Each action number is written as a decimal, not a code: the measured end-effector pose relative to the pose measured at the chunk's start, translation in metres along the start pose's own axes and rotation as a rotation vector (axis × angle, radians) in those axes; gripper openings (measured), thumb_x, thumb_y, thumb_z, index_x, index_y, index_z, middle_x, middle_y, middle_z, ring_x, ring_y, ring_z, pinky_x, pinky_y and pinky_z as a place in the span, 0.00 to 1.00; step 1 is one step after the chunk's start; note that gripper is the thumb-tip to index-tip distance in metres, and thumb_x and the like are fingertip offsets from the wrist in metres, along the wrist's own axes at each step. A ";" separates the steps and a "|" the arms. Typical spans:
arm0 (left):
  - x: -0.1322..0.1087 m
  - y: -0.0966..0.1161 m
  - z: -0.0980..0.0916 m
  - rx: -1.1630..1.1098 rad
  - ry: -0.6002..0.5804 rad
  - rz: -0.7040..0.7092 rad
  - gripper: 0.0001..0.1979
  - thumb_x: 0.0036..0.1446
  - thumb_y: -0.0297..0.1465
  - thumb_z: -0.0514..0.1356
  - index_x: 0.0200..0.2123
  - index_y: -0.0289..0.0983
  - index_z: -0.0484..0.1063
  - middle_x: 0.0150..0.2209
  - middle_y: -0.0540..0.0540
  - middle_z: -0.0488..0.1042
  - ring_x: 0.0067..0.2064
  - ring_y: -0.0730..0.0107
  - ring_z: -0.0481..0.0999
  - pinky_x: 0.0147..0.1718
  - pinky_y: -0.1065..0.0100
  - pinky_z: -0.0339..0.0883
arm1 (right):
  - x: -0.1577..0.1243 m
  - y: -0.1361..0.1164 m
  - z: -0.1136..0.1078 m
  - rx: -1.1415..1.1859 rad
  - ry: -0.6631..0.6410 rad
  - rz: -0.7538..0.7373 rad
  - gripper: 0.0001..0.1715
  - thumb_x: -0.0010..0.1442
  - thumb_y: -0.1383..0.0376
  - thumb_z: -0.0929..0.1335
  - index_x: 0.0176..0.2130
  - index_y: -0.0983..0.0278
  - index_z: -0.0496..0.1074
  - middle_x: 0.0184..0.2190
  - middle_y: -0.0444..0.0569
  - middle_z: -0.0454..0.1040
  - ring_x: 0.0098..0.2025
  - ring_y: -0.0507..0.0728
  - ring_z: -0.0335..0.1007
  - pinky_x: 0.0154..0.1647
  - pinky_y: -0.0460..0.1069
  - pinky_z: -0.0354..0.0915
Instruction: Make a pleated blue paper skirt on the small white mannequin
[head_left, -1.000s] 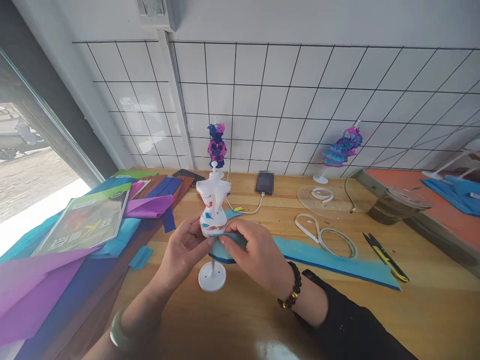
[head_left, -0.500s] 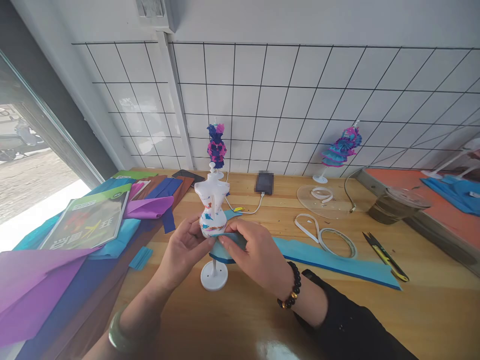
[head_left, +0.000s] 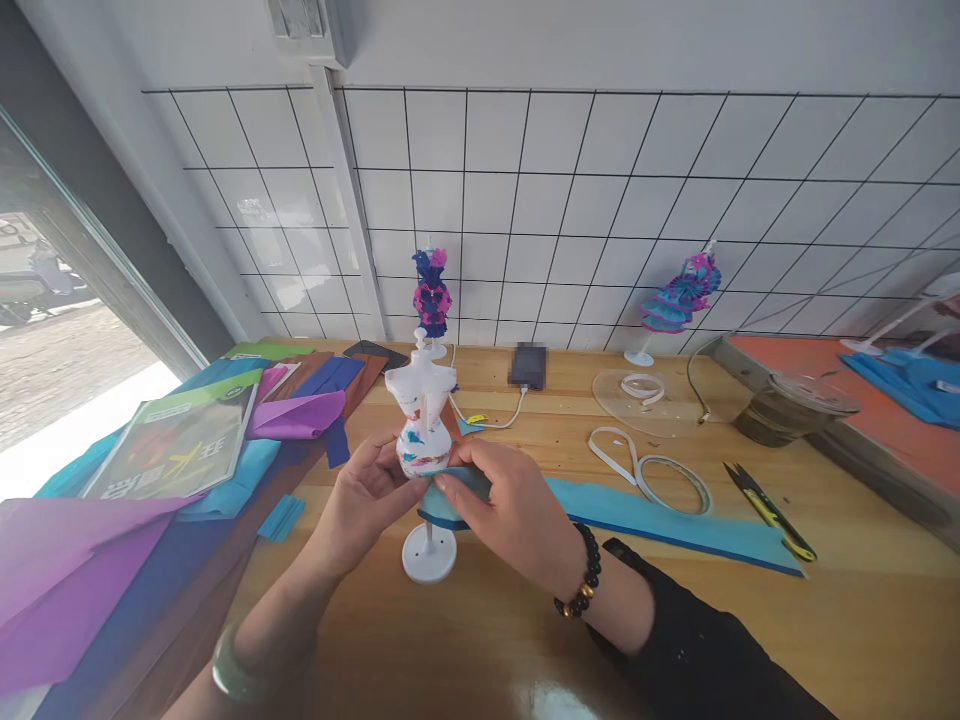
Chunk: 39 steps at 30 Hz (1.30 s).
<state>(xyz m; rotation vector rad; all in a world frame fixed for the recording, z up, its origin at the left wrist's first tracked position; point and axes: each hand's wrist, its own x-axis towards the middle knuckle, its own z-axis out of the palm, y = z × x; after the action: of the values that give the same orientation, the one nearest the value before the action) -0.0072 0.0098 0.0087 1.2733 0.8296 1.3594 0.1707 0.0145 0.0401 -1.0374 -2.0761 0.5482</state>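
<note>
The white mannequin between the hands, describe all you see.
The white mannequin is headless and plastic-looking, with a knobbed neck, colour-smeared on waist and hips. It is nearly upright on a rod and round base. The right hand holds blue material against its lower hips; the left hand grasps its side.

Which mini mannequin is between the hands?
The white mannequin with coloured marks, between left hand and right hand; the navy-pink one and turquoise-pink one stand farther back, dressed.

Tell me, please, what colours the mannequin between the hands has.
The mannequin is white with blue and reddish patches, clearest in the head view.
</note>
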 end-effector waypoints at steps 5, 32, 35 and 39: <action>0.001 -0.001 -0.002 0.000 -0.040 0.040 0.20 0.53 0.24 0.63 0.48 0.46 0.67 0.44 0.51 0.75 0.45 0.73 0.74 0.44 0.71 0.69 | 0.001 0.001 -0.001 -0.001 0.004 -0.003 0.03 0.59 0.65 0.66 0.35 0.63 0.68 0.32 0.44 0.75 0.34 0.54 0.67 0.35 0.48 0.59; -0.001 0.008 0.010 0.052 0.015 0.108 0.17 0.53 0.26 0.62 0.46 0.38 0.63 0.42 0.45 0.72 0.43 0.69 0.73 0.38 0.70 0.68 | 0.000 0.001 0.005 -0.019 0.076 0.010 0.04 0.56 0.66 0.69 0.30 0.63 0.70 0.26 0.45 0.74 0.29 0.53 0.68 0.30 0.48 0.59; -0.001 0.005 0.009 0.054 0.043 0.114 0.17 0.53 0.27 0.63 0.46 0.38 0.64 0.42 0.45 0.72 0.42 0.69 0.73 0.37 0.69 0.68 | 0.000 0.001 0.005 -0.043 0.068 -0.012 0.05 0.58 0.67 0.68 0.29 0.63 0.70 0.25 0.44 0.74 0.28 0.52 0.67 0.30 0.47 0.59; -0.001 0.006 0.009 0.080 0.074 0.125 0.17 0.52 0.28 0.63 0.45 0.38 0.64 0.41 0.45 0.72 0.40 0.69 0.72 0.37 0.68 0.67 | -0.003 0.000 0.005 -0.057 0.005 -0.092 0.05 0.61 0.67 0.65 0.33 0.63 0.71 0.28 0.45 0.74 0.32 0.53 0.68 0.34 0.48 0.60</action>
<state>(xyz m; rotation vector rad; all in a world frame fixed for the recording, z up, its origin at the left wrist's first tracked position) 0.0002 0.0060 0.0155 1.3624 0.8751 1.4935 0.1678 0.0120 0.0360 -0.9692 -2.1340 0.4415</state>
